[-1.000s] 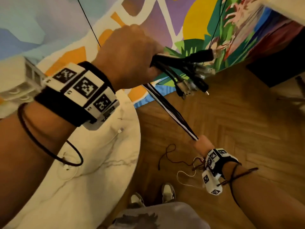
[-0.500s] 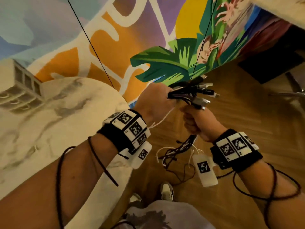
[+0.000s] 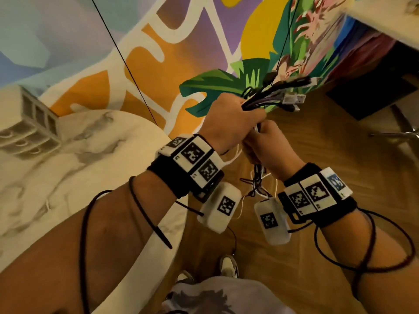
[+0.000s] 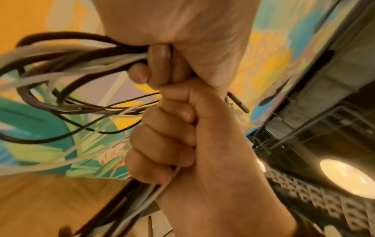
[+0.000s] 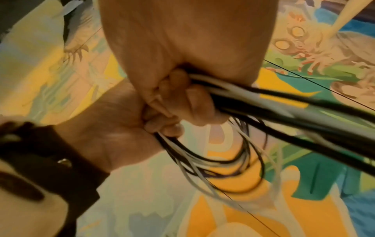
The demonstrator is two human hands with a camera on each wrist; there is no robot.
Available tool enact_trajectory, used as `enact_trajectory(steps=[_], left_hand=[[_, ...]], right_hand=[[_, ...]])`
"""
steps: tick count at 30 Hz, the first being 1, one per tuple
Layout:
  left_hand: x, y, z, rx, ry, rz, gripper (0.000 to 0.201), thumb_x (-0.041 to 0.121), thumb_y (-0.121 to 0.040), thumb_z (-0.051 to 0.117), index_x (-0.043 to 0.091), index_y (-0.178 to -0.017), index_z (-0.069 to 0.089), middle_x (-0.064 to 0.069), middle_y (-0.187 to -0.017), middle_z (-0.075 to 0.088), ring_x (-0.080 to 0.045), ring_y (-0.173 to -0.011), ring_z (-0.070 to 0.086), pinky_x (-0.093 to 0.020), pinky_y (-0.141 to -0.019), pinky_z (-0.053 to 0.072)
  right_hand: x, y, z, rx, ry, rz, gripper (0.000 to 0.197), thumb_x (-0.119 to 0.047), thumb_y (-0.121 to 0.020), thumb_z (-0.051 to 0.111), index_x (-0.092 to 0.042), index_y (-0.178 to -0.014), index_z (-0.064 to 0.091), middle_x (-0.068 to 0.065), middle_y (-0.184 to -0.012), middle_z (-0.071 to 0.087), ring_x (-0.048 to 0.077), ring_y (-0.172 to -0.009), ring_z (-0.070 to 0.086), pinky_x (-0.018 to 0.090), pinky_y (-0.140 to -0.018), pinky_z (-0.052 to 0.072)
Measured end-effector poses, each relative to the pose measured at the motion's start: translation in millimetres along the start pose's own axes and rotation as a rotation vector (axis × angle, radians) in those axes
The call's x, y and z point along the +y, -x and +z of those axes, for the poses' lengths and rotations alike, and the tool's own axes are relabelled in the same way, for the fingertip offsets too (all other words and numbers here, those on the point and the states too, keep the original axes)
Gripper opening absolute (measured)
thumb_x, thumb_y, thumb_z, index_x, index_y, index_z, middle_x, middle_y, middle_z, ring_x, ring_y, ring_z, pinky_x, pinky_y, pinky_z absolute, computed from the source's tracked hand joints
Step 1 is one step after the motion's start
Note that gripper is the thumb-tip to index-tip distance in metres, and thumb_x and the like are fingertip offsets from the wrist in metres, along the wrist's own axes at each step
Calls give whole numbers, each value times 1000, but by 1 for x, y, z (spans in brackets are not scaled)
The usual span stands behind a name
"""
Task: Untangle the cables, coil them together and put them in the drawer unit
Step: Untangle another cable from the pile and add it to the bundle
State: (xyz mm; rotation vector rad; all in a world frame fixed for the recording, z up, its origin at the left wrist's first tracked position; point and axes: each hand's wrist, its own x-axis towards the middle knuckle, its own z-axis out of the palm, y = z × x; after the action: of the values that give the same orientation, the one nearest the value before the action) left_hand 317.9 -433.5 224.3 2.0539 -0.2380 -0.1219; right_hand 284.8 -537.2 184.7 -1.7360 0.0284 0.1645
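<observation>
Cables [image 3: 275, 96], 1 bundle, clenched by fingers of 2 fists: left hand [image 3: 229, 123], right hand [image 3: 269, 146].

Drawer unit [image 3: 34, 130] on table [image 3: 95, 155] at left, cables [image 3: 275, 96] above floor [image 3: 317, 143], right of table

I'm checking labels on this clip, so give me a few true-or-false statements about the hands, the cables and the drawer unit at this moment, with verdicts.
1. Both hands grip the cable bundle. True: the left hand and right hand are closed round it, one right beside the other.
2. The plug ends stick out beyond the left hand. True.
3. The cables already lie in the drawer unit. False: the unit stands on the marble table, apart from the hands.
4. The right hand is open and idle. False: its fingers curl round the cables.
5. Loose cable hangs below the hands toward the wooden floor. True.
</observation>
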Motion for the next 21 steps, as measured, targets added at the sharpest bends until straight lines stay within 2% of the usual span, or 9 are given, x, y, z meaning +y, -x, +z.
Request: enact_trajectory(steps=[3, 5, 7, 9, 12, 15, 17, 19, 21], left_hand=[[8, -2, -1, 57, -33, 87, 38, 22, -83, 64, 13, -54, 41, 4, -46, 35, -10, -43, 28, -21, -42, 24], [9, -5, -6, 58, -65, 157, 35, 24, -85, 62, 11, -57, 45, 4, -49, 37, -13, -46, 33, -28, -46, 29], [11, -7, -11, 62, -131, 225, 30, 25, -85, 61, 3, -66, 53, 0, -52, 43, -22, -51, 42, -37, -50, 37], [15, -8, -14, 81, -178, 282, 27, 24, -83, 61, 2, -70, 57, 0, -53, 48, -28, -54, 50, -40, -52, 41], [22, -11, -26, 135, -158, 344, 27, 26, -84, 59, 2, -74, 62, -5, -56, 54, -26, -52, 51, -37, -50, 43], [25, -17, -44, 209, -226, 389, 31, 32, -84, 58, 5, -69, 57, -4, -55, 49, -20, -51, 42, -27, -48, 35], [25, -19, -52, 240, -269, 399, 30, 32, -82, 57, 6, -67, 54, 0, -52, 41, -18, -51, 34, -29, -47, 28], [23, -19, -54, 243, -276, 387, 29, 31, -81, 56, 4, -69, 56, -1, -52, 40, -16, -52, 32, -29, -48, 25], [21, -17, -55, 247, -280, 377, 31, 30, -82, 57, 1, -71, 57, -8, -55, 45, -18, -53, 34, -30, -49, 25]], right_hand=[[26, 6, 2, 27, 38, -12, 36, -1, -90, 50, -10, -56, 42, 3, -45, 37, 19, -41, 33, 29, -44, 30], [54, 7, -4, 67, 82, 16, 30, 0, -87, 51, -7, -59, 43, 10, -50, 38, 19, -42, 36, 33, -46, 34], [85, 1, -12, 112, 122, 82, 27, -4, -86, 55, -7, -61, 46, 11, -52, 40, 18, -41, 39, 34, -48, 36], [110, -6, -16, 120, 145, 141, 27, -9, -86, 57, -9, -62, 44, 9, -52, 39, 18, -44, 40, 34, -50, 36], [143, -10, -13, 103, 166, 277, 34, -12, -88, 54, -15, -59, 37, 1, -50, 35, 17, -44, 36, 31, -49, 34], [176, -4, -11, 117, 235, 426, 37, -18, -89, 51, -17, -57, 33, 6, -53, 35, 19, -50, 33, 33, -52, 31], [194, -3, -11, 123, 299, 500, 37, -19, -90, 51, -16, -56, 35, 8, -55, 38, 21, -53, 36, 34, -54, 31], [205, -3, -12, 113, 345, 553, 35, -19, -90, 51, -11, -58, 40, 11, -56, 45, 22, -49, 41, 30, -51, 34], [209, -4, -9, 79, 320, 597, 33, -25, -92, 53, -6, -64, 51, 12, -56, 55, 20, -40, 49, 27, -46, 38]])
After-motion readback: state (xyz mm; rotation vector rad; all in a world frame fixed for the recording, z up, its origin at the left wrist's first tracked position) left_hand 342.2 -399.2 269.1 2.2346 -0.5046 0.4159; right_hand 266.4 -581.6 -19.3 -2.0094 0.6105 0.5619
